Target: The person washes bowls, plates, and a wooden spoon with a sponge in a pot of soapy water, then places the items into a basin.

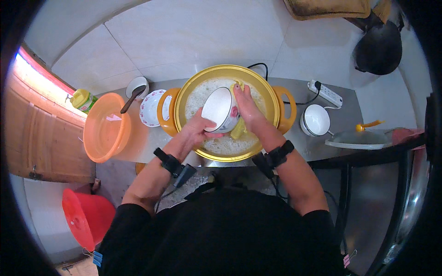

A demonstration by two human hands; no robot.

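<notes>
A white bowl [216, 109] with a printed flower on its outside is tilted above a gold pot [226, 158] of foamy water [202, 89]. My left hand [199, 128] grips the bowl's lower left rim, thumb inside and fingers beneath. Against the bowl's right outer wall, my right hand [249, 107] presses a wet yellow cloth [238, 130]. Part of the cloth hangs down over the suds, and part shows above my fingertips. The pot has two orange-yellow side handles [286, 110].
Left on the metal counter [148, 145] are an orange basin [103, 134], a flowered plate [147, 115], and a small bowl [134, 86] with a dark spoon [133, 100]. Rightward are white bowls [316, 119], a power strip [326, 93] and a glass lid [359, 138]. A red bucket [91, 217] stands below left.
</notes>
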